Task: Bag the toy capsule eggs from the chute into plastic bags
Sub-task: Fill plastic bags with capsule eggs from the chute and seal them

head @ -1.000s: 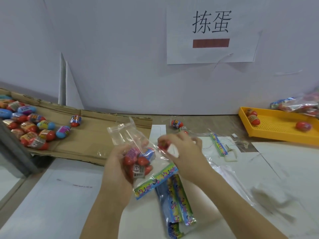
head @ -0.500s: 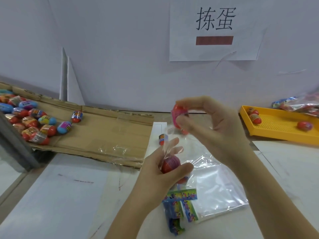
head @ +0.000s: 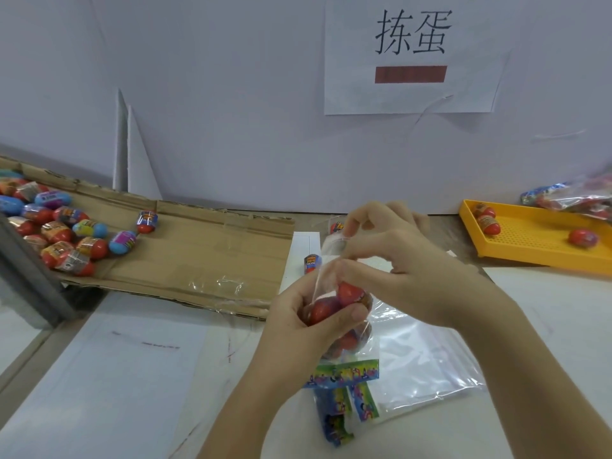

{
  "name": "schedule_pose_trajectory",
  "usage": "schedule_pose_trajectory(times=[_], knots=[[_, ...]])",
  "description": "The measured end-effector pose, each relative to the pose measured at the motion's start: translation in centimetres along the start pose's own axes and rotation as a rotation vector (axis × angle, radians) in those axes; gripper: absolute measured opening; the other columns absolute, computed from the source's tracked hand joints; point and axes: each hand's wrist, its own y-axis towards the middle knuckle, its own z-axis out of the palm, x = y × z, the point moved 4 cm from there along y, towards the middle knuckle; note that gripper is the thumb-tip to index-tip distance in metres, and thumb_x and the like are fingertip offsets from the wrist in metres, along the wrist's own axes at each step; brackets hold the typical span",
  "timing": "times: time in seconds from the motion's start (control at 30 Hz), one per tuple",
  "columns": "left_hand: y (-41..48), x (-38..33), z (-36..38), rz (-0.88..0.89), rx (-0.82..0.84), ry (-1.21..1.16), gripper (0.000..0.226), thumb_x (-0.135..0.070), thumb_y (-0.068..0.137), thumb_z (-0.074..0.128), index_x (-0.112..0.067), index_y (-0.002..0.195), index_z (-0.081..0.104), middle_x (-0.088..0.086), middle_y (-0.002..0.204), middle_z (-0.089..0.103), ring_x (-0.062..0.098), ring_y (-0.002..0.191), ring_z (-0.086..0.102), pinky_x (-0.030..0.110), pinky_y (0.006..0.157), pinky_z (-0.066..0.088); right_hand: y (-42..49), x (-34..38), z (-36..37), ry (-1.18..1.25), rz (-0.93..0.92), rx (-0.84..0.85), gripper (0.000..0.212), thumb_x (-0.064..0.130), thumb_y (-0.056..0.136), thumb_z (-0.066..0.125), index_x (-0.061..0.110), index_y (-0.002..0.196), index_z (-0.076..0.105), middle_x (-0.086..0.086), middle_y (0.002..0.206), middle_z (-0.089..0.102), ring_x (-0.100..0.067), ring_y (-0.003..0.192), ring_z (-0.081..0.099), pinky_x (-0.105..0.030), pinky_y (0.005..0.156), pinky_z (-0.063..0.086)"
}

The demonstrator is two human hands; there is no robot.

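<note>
Dead centre over the counter: left hand fingers clamped round plastic bag, capsule eggs inside. Right hand fingers pinch the bag mouth at 12 o'clock. Looks mid-fill. Next probably needs more eggs from chute at 9 o'clock, or sealing.

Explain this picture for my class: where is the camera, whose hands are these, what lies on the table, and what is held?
There is no machine here: a person wears one camera on the head, looking down at two bare hands. The left hand grips a clear plastic bag with red toy capsule eggs inside; the right hand pinches the bag's top edge. On the left, a brown cardboard chute carries a pile of red and blue capsule eggs. Flat empty clear bags lie on the white table, and a yellow perforated plastic tray on the right holds loose eggs.
</note>
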Motion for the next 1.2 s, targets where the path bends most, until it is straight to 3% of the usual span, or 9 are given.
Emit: schedule_pose_trajectory(times=[0.17,0.3,0.47,0.57,0.73,0.9,0.97,1.07,1.2], knots=[[0.1,-0.3,-0.8,0.053,-0.122,-0.037,0.031,-0.033,0.064,0.073,-0.031,0.095,0.076,-0.002,0.085,0.077,0.01,0.072,0.073,0.019,0.058,0.055,0.2,-1.1,0.4,0.217,0.05,-0.099,0.025,0.061,0.08,0.056,0.051,0.101,0.063,0.029,0.116,0.03,0.013,0.115,0.025,-0.018,0.099,0.024],[0.2,-0.3,-1.4,0.042,-0.181,-0.092,0.048,-0.034,0.067,0.072,-0.023,0.114,0.071,0.0,0.084,0.076,0.011,0.064,0.071,0.02,0.051,0.053,0.5,-2.1,1.2,0.546,0.276,0.008,0.09,0.073,0.053,0.073,0.052,0.132,0.034,0.029,0.113,0.047,0.015,0.097,0.054,-0.014,0.076,0.047],[0.2,-0.3,-1.5,0.095,-0.182,-0.143,0.028,-0.033,0.073,0.067,-0.04,0.098,0.076,-0.004,0.093,0.077,0.01,0.084,0.073,0.023,0.063,0.058,0.9,-1.9,1.9,0.705,0.279,-0.084,0.023,0.031,0.067,0.081,0.019,0.085,0.072,0.003,0.076,0.073,-0.011,0.066,0.068,-0.025,0.062,0.056],[0.3,-0.3,-2.0,0.099,-0.203,-0.23,0.042,-0.044,0.068,0.067,-0.03,0.107,0.075,-0.001,0.11,0.074,0.015,0.104,0.069,0.033,0.079,0.06,0.9,-1.9,1.8,0.93,0.29,-0.117,0.017,0.013,0.064,0.08,0.013,0.077,0.07,-0.004,0.067,0.07,-0.017,0.059,0.065,-0.025,0.056,0.055],[0.4,-0.2,-2.5,0.122,-0.323,-0.247,0.031,-0.033,0.076,0.059,-0.021,0.098,0.077,0.002,0.102,0.076,0.015,0.095,0.072,0.026,0.071,0.06,0.9,-2.7,2.3,0.995,0.387,-0.137,0.017,0.01,0.081,0.072,0.014,0.098,0.069,-0.005,0.075,0.072,-0.013,0.058,0.062,-0.024,0.053,0.049],[0.3,-0.3,-2.4,0.218,-0.408,-0.068,0.033,-0.02,0.084,0.061,-0.019,0.117,0.068,-0.012,0.098,0.076,0.007,0.097,0.071,0.024,0.073,0.059,0.4,-1.5,0.7,0.35,0.152,-0.571,0.029,0.009,0.082,0.071,0.031,0.099,0.062,0.01,0.086,0.061,0.002,0.072,0.056,-0.011,0.069,0.043],[0.1,-0.6,-2.1,0.286,-0.421,-0.036,0.032,-0.01,0.089,0.061,-0.017,0.12,0.066,-0.01,0.1,0.076,0.004,0.094,0.071,0.015,0.072,0.056,0.2,0.3,0.7,0.135,-0.115,-0.594,0.008,0.016,0.084,0.067,0.02,0.09,0.07,0.009,0.083,0.063,0.0,0.074,0.056,-0.023,0.074,0.046],[-0.3,-1.2,-1.6,0.359,-0.425,-0.024,0.034,-0.01,0.088,0.061,-0.016,0.121,0.065,-0.007,0.107,0.074,0.002,0.079,0.072,0.011,0.066,0.054,0.1,1.7,1.4,-0.108,-0.216,-0.602,0.016,0.027,0.084,0.06,0.02,0.08,0.074,0.01,0.071,0.068,-0.016,0.066,0.061,-0.039,0.075,0.043],[-0.7,-1.2,-1.3,0.424,-0.422,0.132,0.036,-0.019,0.09,0.064,-0.048,0.113,0.067,-0.008,0.084,0.068,0.016,0.067,0.053,0.033,0.067,0.053,0.0,1.9,1.7,-0.208,-0.214,-0.647,0.011,0.025,0.086,0.066,0.021,0.082,0.075,0.009,0.069,0.069,-0.018,0.066,0.063,-0.04,0.078,0.039]])
